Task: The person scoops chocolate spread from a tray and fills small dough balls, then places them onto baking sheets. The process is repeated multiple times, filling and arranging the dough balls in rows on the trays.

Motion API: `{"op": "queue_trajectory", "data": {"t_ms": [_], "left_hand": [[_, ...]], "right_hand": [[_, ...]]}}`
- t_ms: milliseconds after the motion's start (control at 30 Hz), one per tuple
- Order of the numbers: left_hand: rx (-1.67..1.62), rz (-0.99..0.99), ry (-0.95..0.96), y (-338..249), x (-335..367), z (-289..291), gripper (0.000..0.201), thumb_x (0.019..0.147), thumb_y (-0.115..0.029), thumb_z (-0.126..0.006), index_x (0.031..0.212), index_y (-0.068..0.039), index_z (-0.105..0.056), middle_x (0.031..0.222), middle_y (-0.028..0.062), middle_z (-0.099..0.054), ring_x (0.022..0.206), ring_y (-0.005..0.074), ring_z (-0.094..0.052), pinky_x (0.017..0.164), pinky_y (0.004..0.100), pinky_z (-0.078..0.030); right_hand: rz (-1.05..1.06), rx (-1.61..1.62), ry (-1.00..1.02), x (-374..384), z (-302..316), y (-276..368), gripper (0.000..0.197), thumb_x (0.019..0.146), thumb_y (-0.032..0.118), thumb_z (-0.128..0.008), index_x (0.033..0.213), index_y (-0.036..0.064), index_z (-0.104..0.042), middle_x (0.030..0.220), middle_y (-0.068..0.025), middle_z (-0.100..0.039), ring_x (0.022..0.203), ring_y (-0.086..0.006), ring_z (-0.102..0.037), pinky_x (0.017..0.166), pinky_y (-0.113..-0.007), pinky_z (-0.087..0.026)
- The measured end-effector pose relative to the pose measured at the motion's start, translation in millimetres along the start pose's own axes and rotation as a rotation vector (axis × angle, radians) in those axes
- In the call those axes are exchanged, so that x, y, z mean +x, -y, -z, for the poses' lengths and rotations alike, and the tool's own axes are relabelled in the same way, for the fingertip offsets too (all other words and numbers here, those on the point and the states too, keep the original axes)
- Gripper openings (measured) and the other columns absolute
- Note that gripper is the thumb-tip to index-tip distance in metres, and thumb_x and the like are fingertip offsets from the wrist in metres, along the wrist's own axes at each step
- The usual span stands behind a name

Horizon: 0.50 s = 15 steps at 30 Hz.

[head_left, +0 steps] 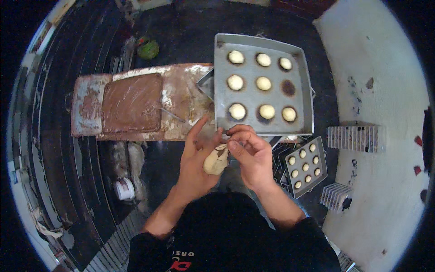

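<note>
Both forearms rise from below; the left hand (197,158) cups palm-up, the right hand (249,154) curls over it, fingers (235,136) pinching.

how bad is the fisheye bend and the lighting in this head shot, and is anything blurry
Head view: straight edges bow toward the black circular rim, plainest on the metal tray; the white wall is bright, nearly washed out, while the dark floor loses detail; the left hand, right hand and dough lump look slightly soft.
</note>
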<state>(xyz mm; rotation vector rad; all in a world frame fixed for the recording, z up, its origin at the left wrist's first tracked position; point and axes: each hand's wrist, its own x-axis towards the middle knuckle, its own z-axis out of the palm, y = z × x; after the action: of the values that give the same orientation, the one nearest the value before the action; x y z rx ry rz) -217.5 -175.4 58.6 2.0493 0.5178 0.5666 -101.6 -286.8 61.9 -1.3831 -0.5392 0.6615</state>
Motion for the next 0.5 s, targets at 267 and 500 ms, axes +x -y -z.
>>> {"op": "queue_trajectory", "data": {"t_ms": [267, 500], "left_hand": [[-0.134, -0.213, 0.189, -31.3, -27.7, 4.1, 0.072, 0.066, -0.009, -0.086, 0.135, -0.007, -0.063, 0.16, 0.0212, -0.033, 0.122, 0.0319, -0.063, 0.097, 0.0404, -0.053], [0.165, -0.54, 0.132, -43.9, -67.2, 56.3, 0.086, 0.066, -0.023, -0.09, 0.144, -0.012, -0.056, 0.162, 0.0225, -0.032, 0.13, 0.0291, -0.059, 0.102, 0.0408, -0.047]], "right_hand": [[0.459, -0.485, 0.044, -75.3, 5.1, 48.8, 0.026, 0.067, -0.002, -0.083, 0.09, 0.007, -0.074, 0.1, -0.0089, -0.058, 0.091, -0.024, -0.062, 0.074, -0.035, -0.053], [0.706, -0.764, 0.034, -125.2, -42.7, 59.0, 0.025, 0.072, -0.003, -0.085, 0.093, 0.004, -0.072, 0.102, -0.007, -0.055, 0.089, -0.0138, -0.059, 0.075, -0.029, -0.054]]}}
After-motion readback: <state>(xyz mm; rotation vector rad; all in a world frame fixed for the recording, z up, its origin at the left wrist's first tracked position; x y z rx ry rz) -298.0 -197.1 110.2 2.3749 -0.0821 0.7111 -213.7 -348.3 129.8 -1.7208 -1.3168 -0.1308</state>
